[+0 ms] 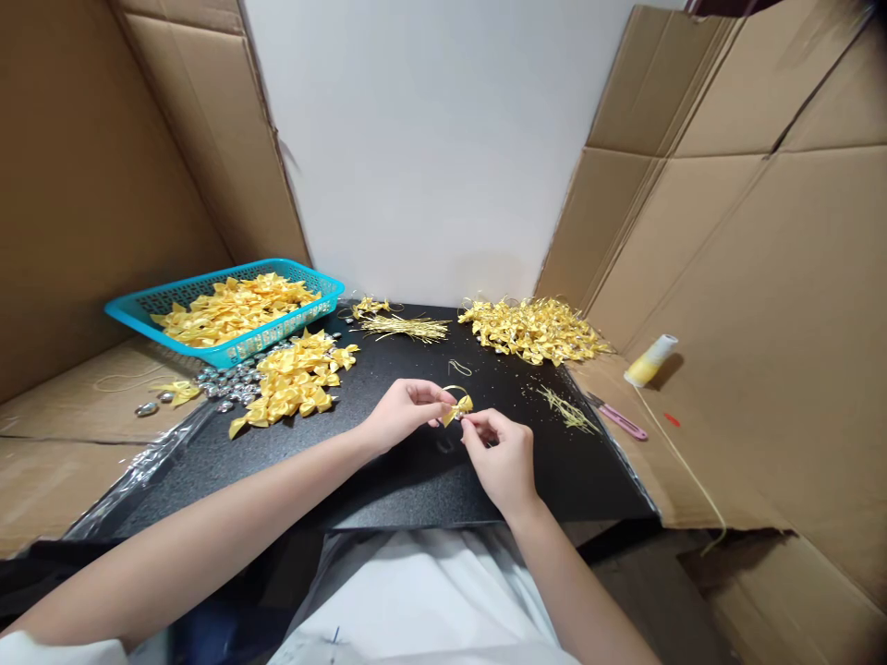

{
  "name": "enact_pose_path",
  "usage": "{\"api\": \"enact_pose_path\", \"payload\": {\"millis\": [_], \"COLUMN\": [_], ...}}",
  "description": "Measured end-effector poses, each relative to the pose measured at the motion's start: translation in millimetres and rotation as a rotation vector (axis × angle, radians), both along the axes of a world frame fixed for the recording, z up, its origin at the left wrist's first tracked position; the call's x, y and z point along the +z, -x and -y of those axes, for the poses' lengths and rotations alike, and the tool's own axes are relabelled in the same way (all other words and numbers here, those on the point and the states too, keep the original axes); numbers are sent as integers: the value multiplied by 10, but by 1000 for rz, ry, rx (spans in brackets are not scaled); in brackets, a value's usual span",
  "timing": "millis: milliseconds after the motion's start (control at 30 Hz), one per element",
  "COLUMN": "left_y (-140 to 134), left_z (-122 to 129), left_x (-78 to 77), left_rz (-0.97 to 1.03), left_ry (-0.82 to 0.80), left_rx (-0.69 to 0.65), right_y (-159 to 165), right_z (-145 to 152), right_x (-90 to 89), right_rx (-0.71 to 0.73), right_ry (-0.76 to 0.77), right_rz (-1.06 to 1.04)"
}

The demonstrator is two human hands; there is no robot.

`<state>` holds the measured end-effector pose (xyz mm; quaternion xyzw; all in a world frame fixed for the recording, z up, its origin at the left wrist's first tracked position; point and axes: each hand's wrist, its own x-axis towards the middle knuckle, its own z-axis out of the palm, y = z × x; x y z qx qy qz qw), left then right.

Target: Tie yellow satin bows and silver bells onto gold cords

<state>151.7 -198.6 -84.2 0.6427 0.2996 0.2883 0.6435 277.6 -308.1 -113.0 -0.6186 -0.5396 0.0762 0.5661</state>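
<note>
Between my two hands, over the black tabletop, is a small yellow ribbon bow with a thin loop of cord standing up from it. My left hand pinches the bow from the left side. At the bow's lower right, the thumb and fingertips of my right hand are pressed together on it; a small shiny bit shows there, too small to make out. A bent piece of cord lies just beyond the hands.
A turquoise basket of yellow bows stands at the left, with loose bows and silver bells or beads before it. Corded bows are heaped behind right, cut cords at the back. Pink cutter and thread spool lie right.
</note>
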Motion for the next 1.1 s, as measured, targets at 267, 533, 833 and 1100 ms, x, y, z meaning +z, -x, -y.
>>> {"api": "enact_pose_path", "payload": {"millis": [267, 533, 833, 1100], "left_y": [5, -6, -34, 18], "left_z": [-11, 6, 18, 53], "left_x": [-27, -25, -111, -24], "left_rz": [24, 30, 31, -144], "left_ry": [-2, 48, 43, -432], "left_rx": [3, -39, -113, -46], "right_y": [3, -51, -49, -61], "right_z": [2, -18, -83, -80], "right_x": [0, -7, -51, -61], "right_rx": [-6, -21, 164, 146], "right_ry": [13, -60, -23, -10], "right_rz": [15, -222, -551, -532]}}
